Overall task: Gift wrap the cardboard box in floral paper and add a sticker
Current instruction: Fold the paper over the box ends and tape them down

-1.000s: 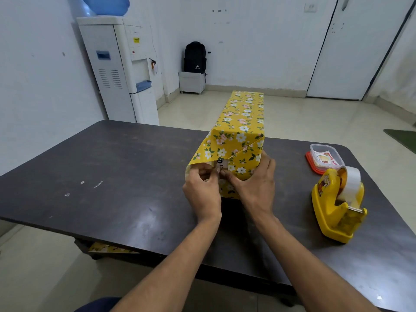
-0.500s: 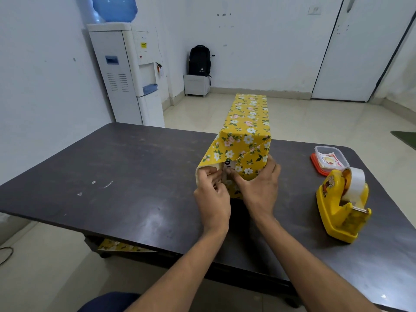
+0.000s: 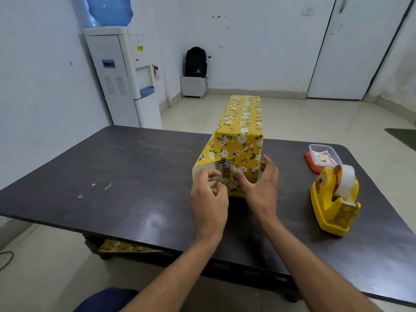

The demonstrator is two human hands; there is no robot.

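The long box in yellow floral paper (image 3: 240, 122) lies on the dark table (image 3: 112, 176), its near end facing me. On that end the paper is folded into diagonal flaps, and a narrow gap shows brown cardboard (image 3: 225, 171) with black print. My left hand (image 3: 208, 199) has its fingers curled and pinches the pale inner edge of the left flap (image 3: 203, 158), which sticks out sideways. My right hand (image 3: 258, 188) is spread open at the end's right side. Its thumb lies against the folded paper and its fingers stand just off the right corner.
A yellow tape dispenser (image 3: 333, 206) with a white roll stands on the table's right part. Behind it sits a clear container with a red lid (image 3: 322, 157) holding stickers. A spare floral sheet (image 3: 126, 246) lies under the table. A water dispenser (image 3: 126, 77) stands far left.
My right hand has let go of the box end and spread its fingers. My left hand has shifted slightly left with the flap, widening the gap that shows cardboard.
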